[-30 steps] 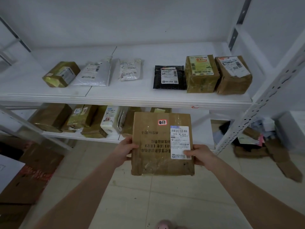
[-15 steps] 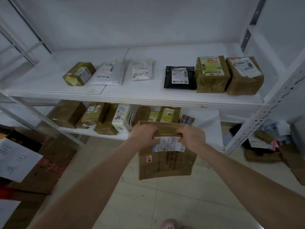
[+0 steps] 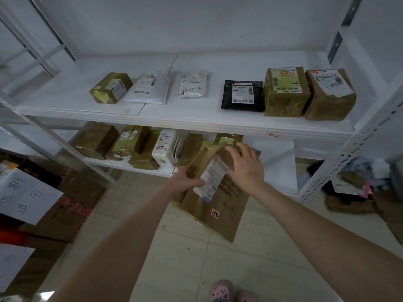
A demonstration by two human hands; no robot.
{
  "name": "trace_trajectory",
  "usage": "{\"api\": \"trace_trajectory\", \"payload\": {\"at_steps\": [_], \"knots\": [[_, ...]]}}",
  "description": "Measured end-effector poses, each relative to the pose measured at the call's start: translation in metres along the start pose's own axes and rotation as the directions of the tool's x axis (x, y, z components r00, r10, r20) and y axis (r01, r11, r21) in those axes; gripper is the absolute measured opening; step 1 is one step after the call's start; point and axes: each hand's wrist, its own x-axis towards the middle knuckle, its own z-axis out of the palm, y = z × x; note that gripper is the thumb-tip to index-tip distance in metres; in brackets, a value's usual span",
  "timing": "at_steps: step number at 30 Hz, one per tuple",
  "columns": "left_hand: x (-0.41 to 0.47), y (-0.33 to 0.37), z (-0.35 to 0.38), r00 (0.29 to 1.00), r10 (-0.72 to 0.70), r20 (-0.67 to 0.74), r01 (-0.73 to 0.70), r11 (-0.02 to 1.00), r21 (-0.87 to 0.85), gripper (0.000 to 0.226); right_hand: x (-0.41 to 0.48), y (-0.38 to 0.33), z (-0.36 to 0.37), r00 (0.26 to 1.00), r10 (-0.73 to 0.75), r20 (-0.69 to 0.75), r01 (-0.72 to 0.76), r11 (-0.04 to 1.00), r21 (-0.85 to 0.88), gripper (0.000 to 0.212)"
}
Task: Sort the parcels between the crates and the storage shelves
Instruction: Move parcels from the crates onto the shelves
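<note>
A flat brown cardboard parcel (image 3: 220, 205) with a white label and a small red sticker hangs tilted in front of the lower shelf (image 3: 277, 171). My left hand (image 3: 185, 182) grips its upper left edge. My right hand (image 3: 246, 166) rests on its top right with fingers spread; whether it still grips is unclear. Behind the parcel, several brown and white parcels (image 3: 139, 147) stand packed on the lower shelf's left half. The upper shelf (image 3: 196, 118) carries a row of parcels: a small box (image 3: 110, 87), two white bags, a black bag (image 3: 242, 95) and two brown boxes (image 3: 307, 92).
White metal uprights (image 3: 357, 147) frame the rack at right and left. Cardboard boxes and a sheet with handwriting (image 3: 24, 197) sit on the floor at left. Clothes and cardboard scraps (image 3: 353, 188) lie at right. My slippers (image 3: 222, 292) show at the bottom on the tiled floor.
The parcel was flipped from face-up to hanging with its label end up, then turned at an angle and moved toward the lower shelf. My right hand shifted from its edge to its top.
</note>
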Motion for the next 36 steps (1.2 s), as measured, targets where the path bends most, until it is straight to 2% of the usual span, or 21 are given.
{"api": "trace_trajectory", "payload": {"at_steps": [2,4,7,8,10,13,17,23,28,36], "knots": [[-0.004,-0.013,-0.006,0.997,-0.062,-0.037,0.055,0.981,-0.184,0.079,-0.005,0.011,0.004,0.964,0.241,0.112,-0.256,0.955,0.149,0.089],[-0.011,-0.018,-0.011,0.992,-0.111,-0.058,0.089,0.947,-0.308,0.079,-0.012,0.022,0.011,0.881,0.387,0.273,-0.466,0.810,0.355,0.095],[-0.017,-0.022,-0.013,0.986,-0.149,-0.068,0.105,0.894,-0.435,0.077,-0.019,0.028,0.019,0.754,0.385,0.532,-0.657,0.449,0.606,0.083],[-0.018,-0.023,-0.013,0.986,-0.155,-0.065,0.108,0.880,-0.464,0.074,-0.020,0.029,0.022,0.733,0.357,0.579,-0.680,0.381,0.627,0.076],[-0.022,-0.025,-0.014,0.986,-0.156,-0.063,0.106,0.866,-0.488,0.065,-0.018,0.031,0.024,0.738,0.337,0.585,-0.674,0.329,0.661,0.067],[-0.029,-0.028,-0.016,0.986,-0.145,-0.080,0.085,0.857,-0.508,0.050,-0.014,0.030,0.024,0.767,0.352,0.536,-0.639,0.358,0.680,0.063],[-0.037,-0.034,-0.016,0.981,-0.136,-0.138,0.034,0.822,-0.568,0.045,-0.013,0.023,0.023,0.782,0.349,0.516,-0.623,0.410,0.666,0.065],[-0.055,-0.045,-0.020,0.987,-0.083,-0.136,0.000,0.853,-0.522,0.054,-0.013,0.015,0.029,0.797,0.364,0.482,-0.599,0.374,0.708,0.080],[-0.066,-0.060,-0.027,0.983,-0.059,-0.176,-0.043,0.849,-0.526,0.061,-0.010,-0.002,0.034,0.822,0.337,0.459,-0.568,0.431,0.701,0.078],[-0.068,-0.101,-0.062,0.918,-0.107,-0.381,-0.091,0.880,-0.467,0.073,0.006,-0.057,0.055,0.847,0.311,0.430,-0.531,0.487,0.693,0.083]]}}
